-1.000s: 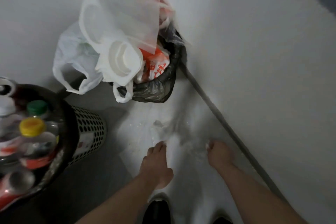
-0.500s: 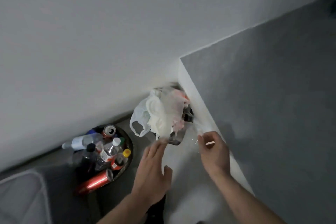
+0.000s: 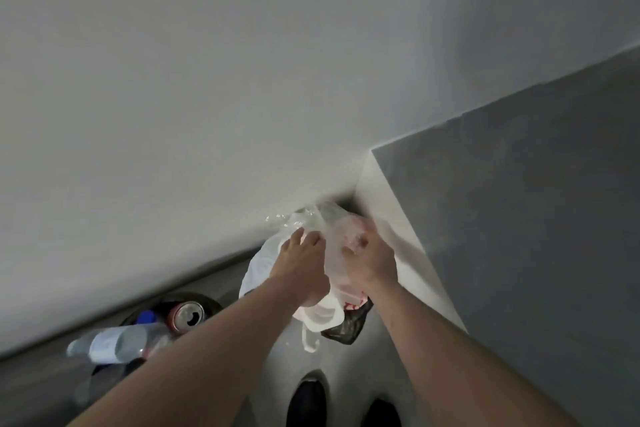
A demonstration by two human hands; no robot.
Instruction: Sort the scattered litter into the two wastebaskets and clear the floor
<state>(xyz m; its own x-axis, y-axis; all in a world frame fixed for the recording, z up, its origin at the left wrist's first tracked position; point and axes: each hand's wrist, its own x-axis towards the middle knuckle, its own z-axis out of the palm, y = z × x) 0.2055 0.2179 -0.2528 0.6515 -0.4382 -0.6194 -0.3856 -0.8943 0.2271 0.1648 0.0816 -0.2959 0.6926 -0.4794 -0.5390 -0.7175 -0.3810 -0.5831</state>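
Observation:
Both my hands are on top of the overfull wastebasket in the corner, whose black liner (image 3: pixel 346 326) hangs out below. A clear plastic bag (image 3: pixel 329 218) lies crumpled over the pile of white bags (image 3: pixel 258 274) and wrappers. My left hand (image 3: pixel 301 260) presses down on the plastic with its fingers bent over it. Beside it, my right hand (image 3: pixel 370 253) has its fingers curled into the clear plastic. The second wastebasket (image 3: pixel 204 298), at the lower left, holds a red can (image 3: pixel 187 314) and a plastic bottle (image 3: pixel 110 343).
White walls meet in the corner behind the basket, and a grey wall (image 3: pixel 519 236) runs along the right. My two dark shoes (image 3: pixel 308 402) stand on the pale floor below the basket.
Both hands rose from the floor with the clear plastic bag and moved forward onto the corner basket's pile. The view lifted from the floor toward the wall.

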